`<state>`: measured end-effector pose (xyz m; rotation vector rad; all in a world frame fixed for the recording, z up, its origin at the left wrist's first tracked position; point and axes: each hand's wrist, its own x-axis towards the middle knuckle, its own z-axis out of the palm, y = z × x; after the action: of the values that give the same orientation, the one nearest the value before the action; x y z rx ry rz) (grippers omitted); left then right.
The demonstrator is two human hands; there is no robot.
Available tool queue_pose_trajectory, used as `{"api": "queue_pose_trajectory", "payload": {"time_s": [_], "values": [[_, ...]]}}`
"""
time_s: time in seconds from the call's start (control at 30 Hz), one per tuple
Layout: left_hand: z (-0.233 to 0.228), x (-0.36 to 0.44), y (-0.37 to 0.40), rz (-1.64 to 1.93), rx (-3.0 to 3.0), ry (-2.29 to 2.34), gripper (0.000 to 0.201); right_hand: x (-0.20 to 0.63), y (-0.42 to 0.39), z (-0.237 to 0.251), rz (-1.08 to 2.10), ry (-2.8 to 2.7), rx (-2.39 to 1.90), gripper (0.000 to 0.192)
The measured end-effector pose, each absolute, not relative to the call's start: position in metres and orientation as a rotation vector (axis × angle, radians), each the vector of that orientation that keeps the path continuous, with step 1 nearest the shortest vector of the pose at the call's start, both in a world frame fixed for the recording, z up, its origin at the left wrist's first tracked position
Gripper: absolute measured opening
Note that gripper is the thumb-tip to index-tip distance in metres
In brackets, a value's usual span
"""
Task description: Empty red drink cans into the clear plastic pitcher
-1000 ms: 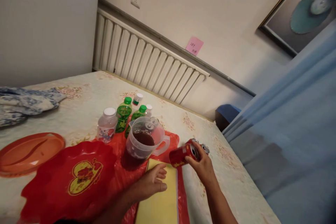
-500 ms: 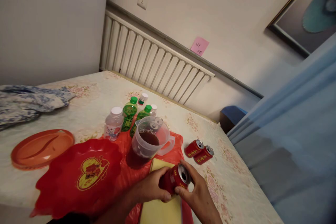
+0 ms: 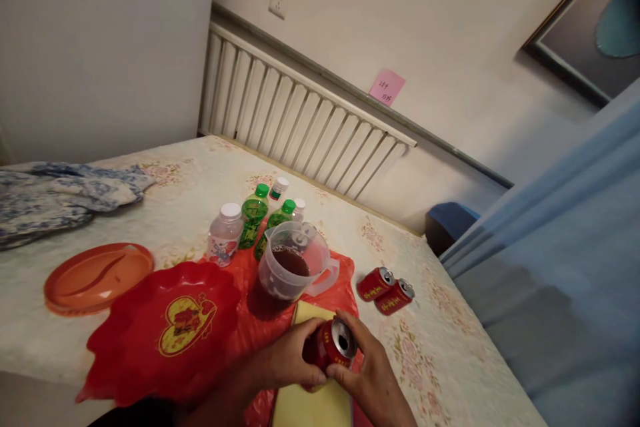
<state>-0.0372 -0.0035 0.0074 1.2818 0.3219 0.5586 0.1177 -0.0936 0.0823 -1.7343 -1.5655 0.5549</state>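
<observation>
Head view: can (image 3: 334, 349) half-hidden by hands (image 3: 320, 367)

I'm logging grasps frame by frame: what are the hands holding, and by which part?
Both hands hold one red can by its sides: left hand round the body, right hand near the top rim.
</observation>
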Motion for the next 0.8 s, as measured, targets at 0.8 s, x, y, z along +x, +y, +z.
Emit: {"api": "queue_pose_trajectory", "payload": {"time_s": [0.8], "values": [[0.0094, -0.0422, -0.0045, 0.532, 1.305, 0.350, 0.067, 0.1167, -0.0944, 0.0771, 0.602, -1.500, -1.723, 0.070]]}}
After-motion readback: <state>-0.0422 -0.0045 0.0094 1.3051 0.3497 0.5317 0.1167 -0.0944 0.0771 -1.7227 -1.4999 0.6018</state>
